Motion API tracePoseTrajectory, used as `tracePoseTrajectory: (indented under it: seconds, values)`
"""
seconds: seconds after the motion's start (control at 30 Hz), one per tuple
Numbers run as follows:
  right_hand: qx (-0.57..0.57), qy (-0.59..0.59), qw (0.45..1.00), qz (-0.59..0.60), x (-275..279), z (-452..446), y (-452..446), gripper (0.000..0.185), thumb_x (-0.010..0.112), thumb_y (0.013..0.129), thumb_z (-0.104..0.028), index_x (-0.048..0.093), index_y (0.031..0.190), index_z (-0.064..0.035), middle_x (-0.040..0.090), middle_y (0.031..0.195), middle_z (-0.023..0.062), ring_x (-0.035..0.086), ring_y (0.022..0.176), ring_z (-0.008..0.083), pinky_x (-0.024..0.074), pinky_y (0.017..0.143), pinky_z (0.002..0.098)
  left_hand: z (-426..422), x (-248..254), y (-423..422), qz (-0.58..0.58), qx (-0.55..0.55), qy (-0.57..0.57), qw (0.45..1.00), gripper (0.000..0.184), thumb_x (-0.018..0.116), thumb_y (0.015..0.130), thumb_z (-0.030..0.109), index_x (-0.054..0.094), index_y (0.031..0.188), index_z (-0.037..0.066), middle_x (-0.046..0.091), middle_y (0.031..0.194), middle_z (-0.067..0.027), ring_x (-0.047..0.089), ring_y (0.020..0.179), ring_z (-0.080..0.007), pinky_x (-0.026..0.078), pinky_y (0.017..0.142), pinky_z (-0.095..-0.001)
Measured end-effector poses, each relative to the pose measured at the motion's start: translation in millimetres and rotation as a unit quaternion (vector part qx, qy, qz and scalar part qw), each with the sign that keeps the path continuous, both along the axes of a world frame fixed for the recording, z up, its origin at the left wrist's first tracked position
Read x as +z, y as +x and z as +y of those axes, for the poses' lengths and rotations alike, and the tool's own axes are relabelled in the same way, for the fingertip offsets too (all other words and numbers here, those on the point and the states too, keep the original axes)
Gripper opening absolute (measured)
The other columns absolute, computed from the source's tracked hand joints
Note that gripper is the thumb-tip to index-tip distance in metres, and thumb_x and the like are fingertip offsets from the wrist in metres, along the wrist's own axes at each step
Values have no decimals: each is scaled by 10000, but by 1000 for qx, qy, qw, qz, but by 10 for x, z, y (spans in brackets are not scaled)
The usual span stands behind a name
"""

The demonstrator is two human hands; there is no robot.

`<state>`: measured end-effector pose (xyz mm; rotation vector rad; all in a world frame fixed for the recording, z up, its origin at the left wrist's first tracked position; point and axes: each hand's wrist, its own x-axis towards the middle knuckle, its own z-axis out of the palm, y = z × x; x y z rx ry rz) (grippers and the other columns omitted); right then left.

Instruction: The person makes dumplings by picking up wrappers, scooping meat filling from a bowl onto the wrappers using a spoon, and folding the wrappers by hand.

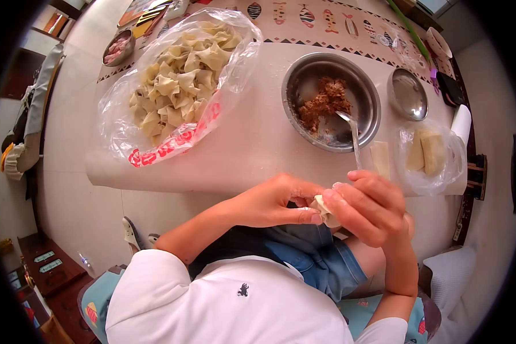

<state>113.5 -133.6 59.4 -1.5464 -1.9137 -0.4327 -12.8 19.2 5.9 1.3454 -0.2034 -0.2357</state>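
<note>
Above my lap, just off the table's near edge, my left hand (pixel 286 199) pinches a small folded wonton (pixel 326 213) between thumb and fingers. My right hand (pixel 374 207) closes on the same wonton from the other side, its curled fingers hiding part of it. Beyond my hands, a steel bowl (pixel 372 117) contains brown minced filling (pixel 328 98) with a metal spoon (pixel 354 135) leaning in it. Some wrapper sheets (pixel 379 159) lie on the table by the bowl. More wrappers (pixel 432 150) are stacked in a clear plastic bag (pixel 407 175) at the right.
A large plastic bag (pixel 116 127) heaped with folded wontons (pixel 180 86) spreads over the table's left half. At far left stands a small bowl of pink meat (pixel 118 49). A shiny metal bowl (pixel 407 93) sits at right, near a green stalk (pixel 410 30).
</note>
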Motion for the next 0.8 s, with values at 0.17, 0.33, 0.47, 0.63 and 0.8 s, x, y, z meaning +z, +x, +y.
tracePoseTrajectory:
  seconds: [0.17, 0.33, 0.47, 0.63, 0.8]
  values:
    - [-28, -68, 995, 68, 157, -60, 160, 451, 570, 797, -377, 581, 1026, 11, 598, 986, 132, 570, 854, 256, 468, 798, 381, -58, 132, -24, 113, 67, -294, 947, 251, 665, 791, 168, 610, 951, -18, 634, 862, -112, 620, 754, -218, 497, 698, -298]
    - [-229, -52, 949, 209, 58, -489, 414, 498, 527, 849, -429, 555, 1097, 2, 586, 1067, 158, 550, 991, 301, 423, 849, 352, 305, 31, 76, -104, 196, -545, 808, 620, 604, 837, 224, 281, 1363, 286, 523, 1039, 51, 475, 949, -129, 428, 861, -305]
    - [-333, -188, 906, 180, -208, -768, 616, 263, 628, 773, -139, 583, 1013, -42, 593, 946, 140, 560, 907, 289, 439, 791, 347, 144, -136, 103, -93, 155, -509, 842, 669, 573, 862, 231, 181, 1404, 199, 557, 1088, -91, 534, 993, -182, 448, 854, -345]
    - [-363, -253, 883, 157, -732, -889, 681, 130, 643, 715, -42, 584, 830, -32, 560, 817, 127, 546, 804, 304, 442, 720, 378, 64, -145, 104, -73, 120, -418, 898, 577, 512, 896, 229, 221, 1394, 230, 542, 1000, 13, 487, 906, -154, 440, 822, -318]
    - [-371, -239, 873, 209, -818, -941, 783, 105, 644, 728, -90, 599, 802, -30, 565, 772, 130, 565, 720, 292, 451, 648, 368, -6, -190, 74, -61, 125, -391, 910, 544, 506, 899, 232, 260, 1384, 217, 541, 971, 12, 476, 852, -143, 438, 786, -314]
